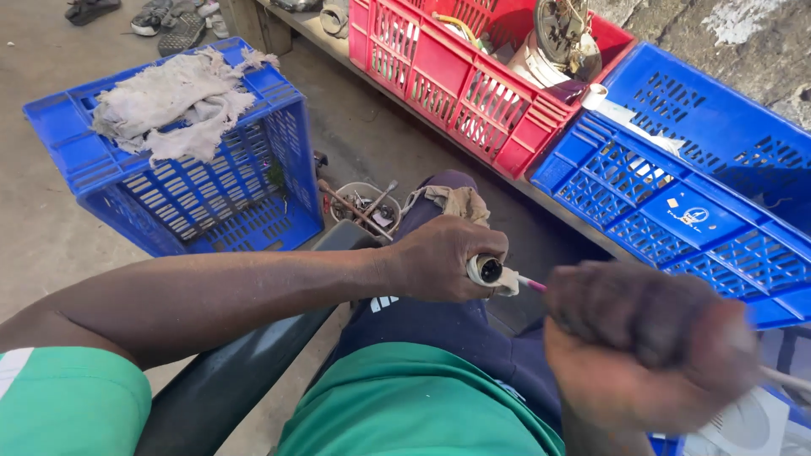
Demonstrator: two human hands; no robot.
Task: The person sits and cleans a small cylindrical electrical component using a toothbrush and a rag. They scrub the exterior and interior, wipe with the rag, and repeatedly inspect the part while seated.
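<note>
white tube gripped by left hand, right hand fisted close by.

Glossy blue slatted plastic crate, frayed matt grey cloth rag on top. Glossy red plastic crate. Rough grey concrete floor.

A single head-worn view looks steeply down over the seated person's own lap, close enough that the forearms fill the lower frame. It faces forward toward the red crate. Left of that crate, farther along the ground, stands an upturned blue crate; right of it, another blue crate runs off the frame edge.
</note>
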